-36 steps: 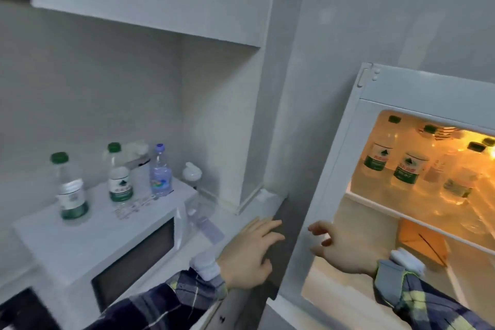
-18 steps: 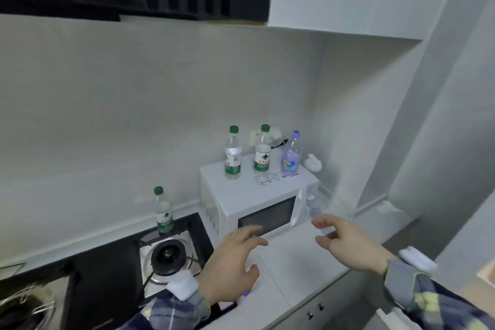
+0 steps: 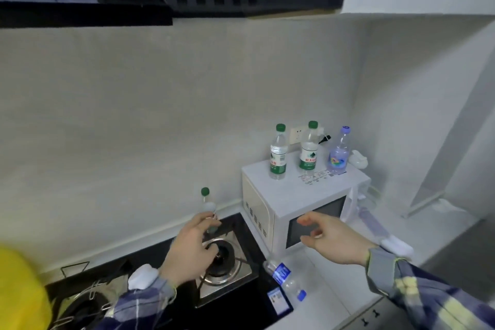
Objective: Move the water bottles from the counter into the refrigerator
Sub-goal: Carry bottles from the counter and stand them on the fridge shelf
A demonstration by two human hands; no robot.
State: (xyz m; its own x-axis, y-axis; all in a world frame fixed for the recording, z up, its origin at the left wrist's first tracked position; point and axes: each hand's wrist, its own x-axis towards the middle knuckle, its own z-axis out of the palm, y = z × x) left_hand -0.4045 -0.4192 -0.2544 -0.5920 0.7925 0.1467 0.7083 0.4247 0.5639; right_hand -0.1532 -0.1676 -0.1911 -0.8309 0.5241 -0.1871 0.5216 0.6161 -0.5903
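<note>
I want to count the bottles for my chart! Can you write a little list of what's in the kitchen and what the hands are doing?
bottles on microwave: two green-capped bottles and one purple-capped bottle, all upright
microwave: white, door shut
bottle by stove: green cap, upright at the wall
lying bottle: blue label, on its side beside the gas burner
left hand: reaching to the stove-side bottle, fingertips at it
right hand: open, empty, in front of the microwave
fridge: not in view
</note>
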